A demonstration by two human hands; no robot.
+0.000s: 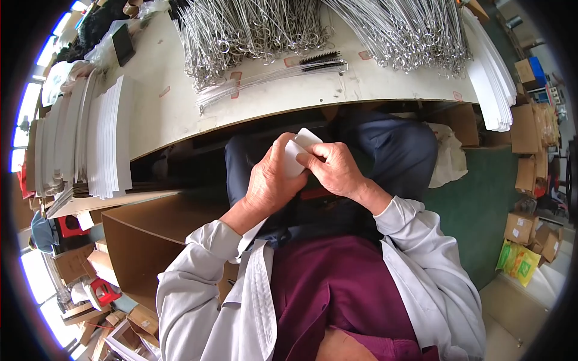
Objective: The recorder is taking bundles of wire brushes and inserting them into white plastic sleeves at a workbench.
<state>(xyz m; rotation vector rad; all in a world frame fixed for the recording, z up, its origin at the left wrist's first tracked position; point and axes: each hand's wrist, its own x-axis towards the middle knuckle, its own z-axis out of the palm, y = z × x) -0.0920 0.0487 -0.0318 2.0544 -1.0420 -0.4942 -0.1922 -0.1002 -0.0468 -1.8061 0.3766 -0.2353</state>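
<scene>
Above my lap, my left hand (272, 179) is closed around a white cardboard box (293, 159) with a rounded flap at its far end. My right hand (337, 171) pinches the same box near that flap, thumb and fingers against its right side. Most of the box is hidden by my fingers and palm. Past my hands, on the table (174, 114), lie several thin wire-handled brushes (271, 77) with looped ends, two of them showing black bristles (320, 59).
Two big heaps of looped metal wires (253, 30) (415, 36) cover the table's far side. Flat white cartons (111, 141) stack at the left, more white cartons (490, 78) at the right. An open brown cardboard box (144, 240) stands by my left arm.
</scene>
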